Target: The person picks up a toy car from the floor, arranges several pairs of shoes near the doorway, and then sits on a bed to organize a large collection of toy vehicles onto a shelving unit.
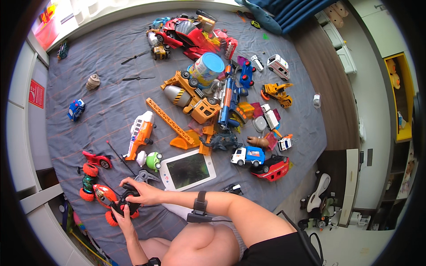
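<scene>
Between both hands I hold a black remote controller (128,201). My left hand (124,221) grips its lower side, with the thumb on its face. Around its upper side is my right hand (141,193), thumb also on the face. Close behind the controller sits an orange toy stunt car (105,196) with orange tyres, partly hidden by it and the hands. A grey controller (145,177) lies just above my right hand. Further right are a green toy car (153,161) and a white drawing tablet (188,170) with a dark screen.
The bed's grey sheet (109,133) bears many toys: an orange-white helicopter (141,133), a cement mixer truck (189,99), a blue toy gun (227,99), a big red car (188,33) and a blue-lidded can (206,68). A white-blue truck (248,156) stands right of the tablet.
</scene>
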`<action>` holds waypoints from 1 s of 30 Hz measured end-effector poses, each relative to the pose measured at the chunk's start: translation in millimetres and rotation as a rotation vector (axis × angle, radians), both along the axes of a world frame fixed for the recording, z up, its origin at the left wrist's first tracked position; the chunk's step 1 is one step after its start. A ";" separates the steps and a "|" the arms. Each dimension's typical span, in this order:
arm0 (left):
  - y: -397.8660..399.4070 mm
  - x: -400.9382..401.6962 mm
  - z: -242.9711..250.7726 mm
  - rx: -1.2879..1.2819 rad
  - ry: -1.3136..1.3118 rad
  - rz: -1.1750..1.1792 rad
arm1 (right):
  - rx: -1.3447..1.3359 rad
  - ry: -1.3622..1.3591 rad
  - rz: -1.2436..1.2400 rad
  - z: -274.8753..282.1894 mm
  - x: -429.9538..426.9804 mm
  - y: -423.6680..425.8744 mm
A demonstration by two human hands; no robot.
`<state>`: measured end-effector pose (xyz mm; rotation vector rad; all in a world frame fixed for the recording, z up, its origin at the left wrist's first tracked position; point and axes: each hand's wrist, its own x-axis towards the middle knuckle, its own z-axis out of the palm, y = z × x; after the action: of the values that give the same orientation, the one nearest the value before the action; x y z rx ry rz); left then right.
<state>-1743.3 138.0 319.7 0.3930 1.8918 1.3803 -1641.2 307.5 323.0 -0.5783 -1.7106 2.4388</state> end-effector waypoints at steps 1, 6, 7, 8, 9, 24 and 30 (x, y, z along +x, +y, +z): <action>2.2 3.4 0.2 0.003 -0.004 -0.003 | 0.003 -0.004 -0.003 -1.3 2.4 1.8; -15.0 10.8 -22.6 0.012 -0.174 0.163 | 0.020 -0.010 0.066 -1.4 10.6 2.1; -14.9 10.5 -26.8 -0.031 -0.070 0.115 | 0.030 -0.017 0.090 -5.0 13.0 0.2; -17.9 9.1 -27.5 -0.036 -0.074 0.069 | 0.043 -0.016 0.089 -8.0 14.3 -2.5; -13.3 9.7 -19.8 -0.033 -0.077 0.069 | 0.046 -0.019 0.089 -9.6 15.7 -4.8; -22.9 19.5 -18.0 -0.011 -0.267 0.031 | 0.187 -0.033 -0.040 -15.6 15.3 -28.7; -28.8 32.1 -16.0 -0.159 -0.219 0.036 | 0.302 -0.229 0.207 -6.5 25.3 -20.4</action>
<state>-1711.2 109.2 303.7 0.1239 1.8184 1.2314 -1615.8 287.2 316.6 -0.6923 -2.2824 2.2415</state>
